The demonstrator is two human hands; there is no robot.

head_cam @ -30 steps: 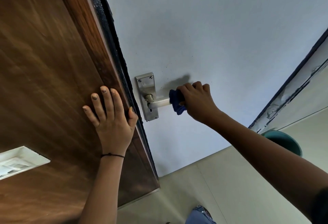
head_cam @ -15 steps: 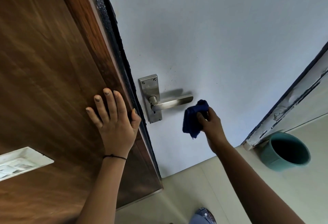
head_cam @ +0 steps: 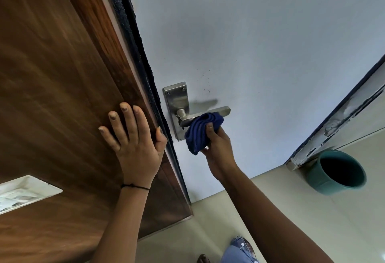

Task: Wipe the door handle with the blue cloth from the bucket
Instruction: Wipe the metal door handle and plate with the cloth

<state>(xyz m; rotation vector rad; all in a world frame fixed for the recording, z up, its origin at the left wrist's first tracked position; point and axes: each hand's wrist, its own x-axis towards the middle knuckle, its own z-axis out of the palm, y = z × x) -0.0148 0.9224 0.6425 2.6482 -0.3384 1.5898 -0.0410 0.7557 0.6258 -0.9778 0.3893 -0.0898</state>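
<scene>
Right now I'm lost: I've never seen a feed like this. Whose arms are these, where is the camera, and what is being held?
There is no machine here. The single picture comes from a wide-angle camera worn on a person's head, looking forward and down, so the two bare arms reaching in from below are the wearer's own. The left hand lies flat and open against the brown wooden panel beside the door edge. The right hand has its grip closed on a bunched blue cloth, pressed up against the underside of the metal door handle on the pale door. On the floor at the right, by the door frame, stands a teal bucket; its inside looks dark, so I cannot tell its contents.
</scene>
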